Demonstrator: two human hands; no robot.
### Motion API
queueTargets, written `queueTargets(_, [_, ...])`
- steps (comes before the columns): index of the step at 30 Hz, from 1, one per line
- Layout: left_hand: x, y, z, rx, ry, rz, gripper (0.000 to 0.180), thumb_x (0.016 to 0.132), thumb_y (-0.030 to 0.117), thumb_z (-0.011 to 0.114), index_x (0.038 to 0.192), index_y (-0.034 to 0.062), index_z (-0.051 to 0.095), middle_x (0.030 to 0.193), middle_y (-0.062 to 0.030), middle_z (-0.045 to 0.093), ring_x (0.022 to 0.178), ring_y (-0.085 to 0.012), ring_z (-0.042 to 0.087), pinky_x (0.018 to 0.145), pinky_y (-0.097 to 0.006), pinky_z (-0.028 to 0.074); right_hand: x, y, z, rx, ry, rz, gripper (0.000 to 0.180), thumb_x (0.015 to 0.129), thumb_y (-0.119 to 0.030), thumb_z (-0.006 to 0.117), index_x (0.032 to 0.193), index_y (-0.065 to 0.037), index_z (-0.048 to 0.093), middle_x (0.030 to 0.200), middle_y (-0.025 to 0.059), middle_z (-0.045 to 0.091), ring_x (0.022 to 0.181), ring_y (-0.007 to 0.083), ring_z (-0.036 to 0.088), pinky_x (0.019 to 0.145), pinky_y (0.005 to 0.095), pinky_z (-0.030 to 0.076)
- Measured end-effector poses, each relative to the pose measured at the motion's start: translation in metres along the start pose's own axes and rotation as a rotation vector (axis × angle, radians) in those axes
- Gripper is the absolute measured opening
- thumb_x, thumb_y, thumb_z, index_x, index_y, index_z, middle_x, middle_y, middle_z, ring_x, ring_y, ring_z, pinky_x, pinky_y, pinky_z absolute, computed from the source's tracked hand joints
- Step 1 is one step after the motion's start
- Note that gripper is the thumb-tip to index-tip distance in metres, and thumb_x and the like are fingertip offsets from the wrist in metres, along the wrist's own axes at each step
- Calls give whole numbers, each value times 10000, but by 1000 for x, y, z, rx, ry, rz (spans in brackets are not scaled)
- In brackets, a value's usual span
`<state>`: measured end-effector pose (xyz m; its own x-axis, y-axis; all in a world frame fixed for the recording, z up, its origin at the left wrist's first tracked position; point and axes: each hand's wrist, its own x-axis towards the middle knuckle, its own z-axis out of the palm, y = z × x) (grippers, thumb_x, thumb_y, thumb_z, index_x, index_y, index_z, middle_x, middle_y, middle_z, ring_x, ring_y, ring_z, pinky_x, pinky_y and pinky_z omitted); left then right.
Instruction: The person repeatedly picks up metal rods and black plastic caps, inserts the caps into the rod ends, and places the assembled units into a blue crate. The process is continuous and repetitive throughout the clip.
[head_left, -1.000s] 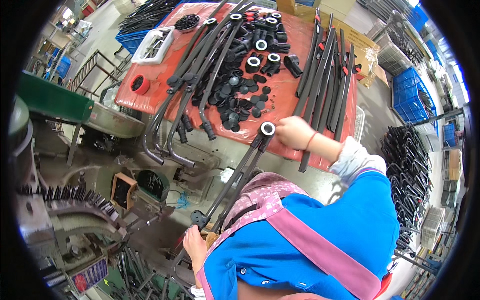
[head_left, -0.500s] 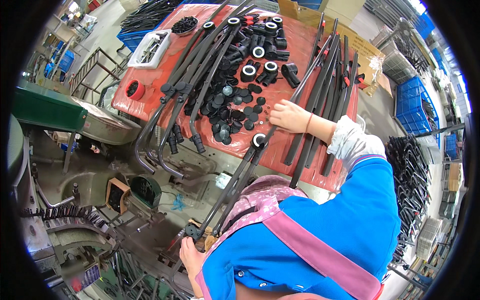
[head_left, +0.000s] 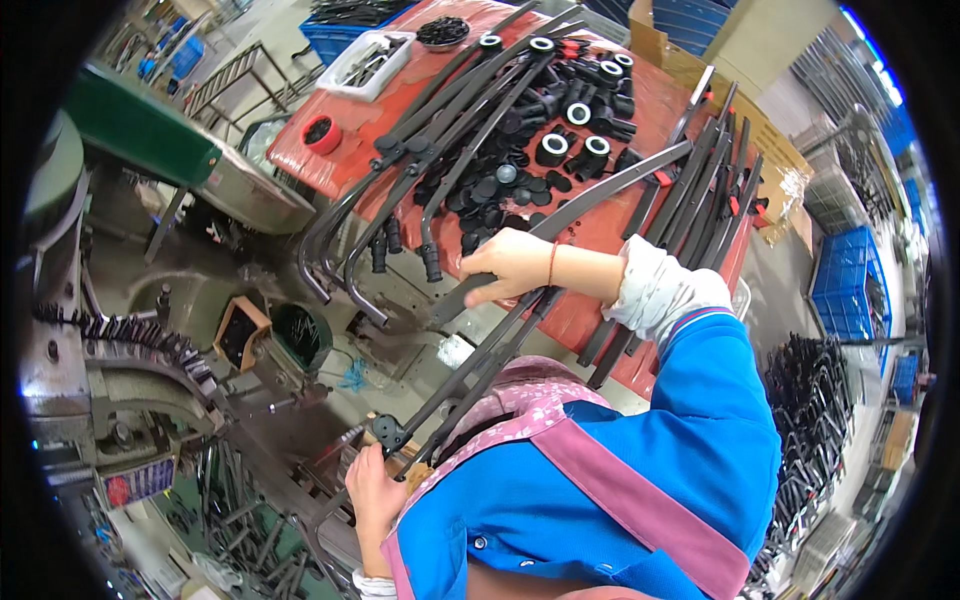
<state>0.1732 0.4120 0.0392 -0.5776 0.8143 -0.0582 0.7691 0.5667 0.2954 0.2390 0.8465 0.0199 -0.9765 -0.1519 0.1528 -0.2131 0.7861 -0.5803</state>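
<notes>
My right hand is closed around a long, flat black bar. The bar slants across the red table's near edge, with its lower end sticking out past my fingers. Beneath my right wrist run two joined black tubes, leaning from the table down to my lap; their upper joint is hidden, so I cannot tell whether the bar connects to them. At their lower end is a round black hinge. My left hand grips that end just below the hinge, its fingers partly out of sight.
On the red table lie bent black tube frames, black discs, ringed connectors and more bars. A white tray and red cup stand at its far left. Green machinery is on the left, a blue crate on the right.
My right hand has moved left and nearer to me, and the bar in it has swung to a flatter slant. My left hand stays at the hinge end. The whole view has shifted slightly.
</notes>
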Motion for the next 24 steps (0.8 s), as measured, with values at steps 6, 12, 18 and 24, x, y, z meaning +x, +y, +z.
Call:
queueTargets(6, [-2, 15, -6, 21, 39, -3, 334, 685, 82, 648, 1005, 11, 583, 921, -160, 622, 884, -358, 607, 742, -443, 476, 35, -27, 33, -506, 42, -254, 300, 960, -394, 498, 807, -169, 625, 594, 53, 588, 593, 264, 644, 441, 395, 484])
queueTargets(12, [6, 25, -33, -78, 83, 20, 590, 609, 357, 804, 1030, 3, 588, 919, -137, 628, 873, -334, 619, 740, -423, 491, 58, -66, 54, -340, 88, -184, 347, 947, -401, 543, 742, -125, 592, 571, 86, 593, 497, 296, 607, 455, 423, 487])
queueTargets(18, [4, 30, -29, -114, 172, -1, 509, 618, 246, 783, 1017, 12, 570, 881, -120, 605, 851, -316, 620, 718, -407, 489, 67, -95, 59, -417, 24, -320, 349, 937, -421, 556, 747, -131, 591, 563, 77, 583, 502, 292, 606, 450, 414, 487])
queueTargets(24, [-3, 30, -17, -100, 180, -8, 382, 667, 103, 695, 1017, 27, 560, 851, -108, 595, 811, -307, 614, 687, -409, 470, 73, -105, 65, -417, 22, -356, 320, 925, -386, 586, 733, -130, 577, 559, 69, 580, 494, 285, 598, 442, 404, 479])
